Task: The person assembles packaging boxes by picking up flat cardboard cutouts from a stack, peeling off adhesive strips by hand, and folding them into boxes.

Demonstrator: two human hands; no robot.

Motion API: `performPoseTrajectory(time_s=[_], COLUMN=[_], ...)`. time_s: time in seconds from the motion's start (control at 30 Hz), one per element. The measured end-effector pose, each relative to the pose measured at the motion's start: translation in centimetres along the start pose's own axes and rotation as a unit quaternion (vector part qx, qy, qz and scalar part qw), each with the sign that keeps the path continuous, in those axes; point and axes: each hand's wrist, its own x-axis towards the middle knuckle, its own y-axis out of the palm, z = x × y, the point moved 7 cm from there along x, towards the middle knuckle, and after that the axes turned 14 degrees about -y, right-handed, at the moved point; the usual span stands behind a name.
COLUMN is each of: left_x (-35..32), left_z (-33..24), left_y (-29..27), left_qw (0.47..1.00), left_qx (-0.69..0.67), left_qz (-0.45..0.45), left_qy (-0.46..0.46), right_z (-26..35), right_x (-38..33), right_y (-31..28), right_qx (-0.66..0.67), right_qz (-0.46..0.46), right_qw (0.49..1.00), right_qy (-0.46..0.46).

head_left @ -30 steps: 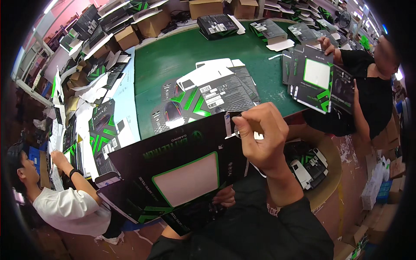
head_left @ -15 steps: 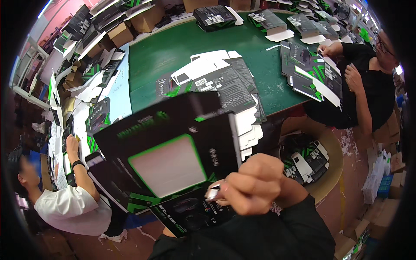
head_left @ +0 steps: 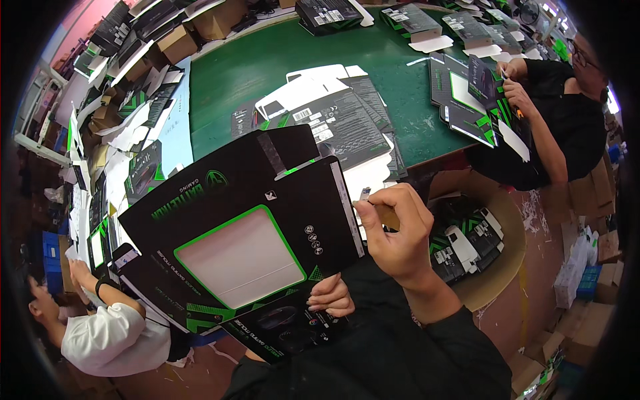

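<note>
A flat, unfolded black-and-green cardboard box blank [head_left: 247, 193] with a film-covered window [head_left: 243, 263] is held up in front of me. My left hand [head_left: 331, 295] is closed on its near edge; the fingers wrap over the printed panel, and the rest of the hand is behind the card. My right hand [head_left: 402, 230] is raised beside the blank's right edge. Thumb and forefinger pinch a small silvery and dark piece [head_left: 365, 193], too small to make out further. Beyond the blank, a pile of similar box blanks [head_left: 333, 123] lies on the green table [head_left: 247, 83].
Across the table on the right, a person [head_left: 560, 107] handles another blank [head_left: 460, 93]. On the left, a person in a white top [head_left: 110, 340] works at a cluttered bench. A large round-edged carton [head_left: 510, 267] with blanks inside stands to my right. Stacked blanks [head_left: 413, 23] line the far edge.
My right hand has moved up and away from the blank's lower edge, carrying the small piece. The blank has shifted slightly left, and my left fingers now show.
</note>
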Motion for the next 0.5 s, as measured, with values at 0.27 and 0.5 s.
performPoseTrajectory(time_s=[0.27,0.5], left_x=[0.9,0.8], left_z=[-0.3,-1.6], left_y=[0.0,-0.4], left_qw=[1.0,0.969], left_qx=[-0.007,-0.012], left_qz=[0.001,0.234], left_qy=[-0.009,-0.072], right_z=[1.1,4.4], right_x=[0.1,-3.3], right_y=[-0.9,1.0], right_qx=[-0.044,-0.148], right_qz=[0.013,-0.008], right_qw=[0.991,0.945], right_qy=[-0.129,-0.292])
